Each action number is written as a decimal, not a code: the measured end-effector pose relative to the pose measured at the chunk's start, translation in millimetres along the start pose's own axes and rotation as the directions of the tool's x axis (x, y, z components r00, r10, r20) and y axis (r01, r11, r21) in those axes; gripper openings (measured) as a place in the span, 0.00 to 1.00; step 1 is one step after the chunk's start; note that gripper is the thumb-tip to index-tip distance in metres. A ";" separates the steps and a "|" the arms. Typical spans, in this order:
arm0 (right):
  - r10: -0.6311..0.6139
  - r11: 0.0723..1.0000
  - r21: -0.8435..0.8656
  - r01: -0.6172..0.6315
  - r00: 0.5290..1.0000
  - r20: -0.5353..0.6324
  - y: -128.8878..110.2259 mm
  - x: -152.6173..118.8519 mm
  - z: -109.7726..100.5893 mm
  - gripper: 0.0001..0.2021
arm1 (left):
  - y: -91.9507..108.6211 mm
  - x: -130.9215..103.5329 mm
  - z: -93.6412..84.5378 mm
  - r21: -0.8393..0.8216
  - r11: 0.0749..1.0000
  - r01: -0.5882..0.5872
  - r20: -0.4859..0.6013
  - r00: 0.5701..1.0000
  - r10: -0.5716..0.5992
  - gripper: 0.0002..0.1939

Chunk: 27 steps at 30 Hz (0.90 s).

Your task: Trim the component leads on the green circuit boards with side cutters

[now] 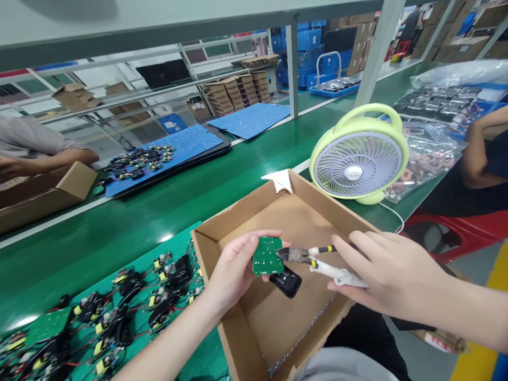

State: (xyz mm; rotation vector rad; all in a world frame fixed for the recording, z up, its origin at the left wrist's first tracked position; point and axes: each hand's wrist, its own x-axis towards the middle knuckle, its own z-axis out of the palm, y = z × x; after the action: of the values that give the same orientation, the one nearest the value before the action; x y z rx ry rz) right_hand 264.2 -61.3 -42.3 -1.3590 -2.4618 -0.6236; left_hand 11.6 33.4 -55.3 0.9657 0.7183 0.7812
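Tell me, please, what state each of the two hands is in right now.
Left hand: closed, pinching the green circuit board.
Right hand: holding the pliers by the handles, tips at the board.

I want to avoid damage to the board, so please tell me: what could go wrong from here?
The tips of the pliers are at the face of the green circuit board, so a slip could scratch it or nip a part. The left hand holds the board close to those tips, so a finger might get pinched. The board is above the cardboard box; if the grip loosens, it could drop inside.
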 end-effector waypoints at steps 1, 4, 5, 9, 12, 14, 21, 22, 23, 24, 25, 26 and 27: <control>-0.006 1.000 0.010 0.006 1.000 -0.011 1.0 -0.6 -0.8 0.21 | 0.2 -0.2 -0.2 -0.001 1.000 0.003 -0.007 1.000 -0.003 0.23; 0.016 0.997 0.073 -0.016 1.000 -0.003 3.9 -2.3 -3.4 0.25 | 0.6 -0.4 -0.6 -0.005 1.000 0.011 -0.012 1.000 -0.011 0.23; 0.033 0.994 0.109 -0.033 0.999 0.002 4.8 -2.6 -4.3 0.25 | 0.6 -0.4 -0.7 -0.006 1.000 0.011 -0.011 1.000 -0.011 0.23; 0.117 0.960 0.255 -0.117 0.993 0.016 7.0 -2.9 -8.1 0.24 | 0.7 -0.2 -0.4 0.002 1.000 0.004 0.004 1.000 -0.004 0.22; 0.139 0.941 0.307 -0.139 0.990 0.022 7.0 -3.3 -8.7 0.22 | 1.1 -0.9 -0.3 0.007 1.000 0.018 0.015 1.000 -0.018 0.23; 0.134 0.945 0.301 -0.132 0.991 0.011 6.5 -4.4 -7.5 0.22 | 1.2 -1.3 -0.4 0.010 1.000 0.026 0.017 1.000 -0.026 0.23; 0.067 0.977 0.210 -0.044 0.992 -0.103 7.5 -7.7 -4.7 0.23 | 1.3 -0.8 -0.3 0.018 1.000 0.011 0.033 0.999 -0.011 0.22; 0.059 0.978 0.204 -0.032 0.990 -0.126 7.9 -7.8 -5.1 0.22 | 1.3 -0.9 -0.2 0.019 1.000 0.008 0.039 0.999 -0.008 0.22; 0.050 0.979 0.201 -0.020 0.988 -0.146 8.2 -7.8 -5.5 0.21 | 1.2 -1.0 -0.1 0.020 1.000 0.006 0.046 0.999 -0.007 0.22; 0.041 0.980 0.196 -0.009 0.986 -0.162 8.3 -7.7 -5.8 0.20 | 1.1 -1.1 -0.1 0.019 1.000 0.006 0.053 0.999 -0.007 0.22; 0.034 0.982 0.189 0.000 0.984 -0.173 8.3 -7.5 -6.1 0.19 | 1.0 -1.3 -0.1 0.016 1.000 0.007 0.058 0.998 -0.007 0.22; 0.027 0.984 0.180 0.006 0.983 -0.179 8.3 -7.2 -6.3 0.19 | 0.9 -1.3 -0.3 0.012 1.000 0.006 0.060 0.998 -0.007 0.22; 0.022 0.986 0.168 0.009 0.983 -0.183 8.1 -6.9 -6.3 0.19 | 0.7 -1.3 -0.4 0.008 1.000 0.004 0.060 0.998 -0.005 0.22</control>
State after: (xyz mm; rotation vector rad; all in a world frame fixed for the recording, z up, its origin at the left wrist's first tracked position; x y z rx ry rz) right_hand 274.8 -65.6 -37.7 -1.1889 -2.3041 -0.5025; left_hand 10.4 32.8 -54.6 0.9902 0.6715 0.7427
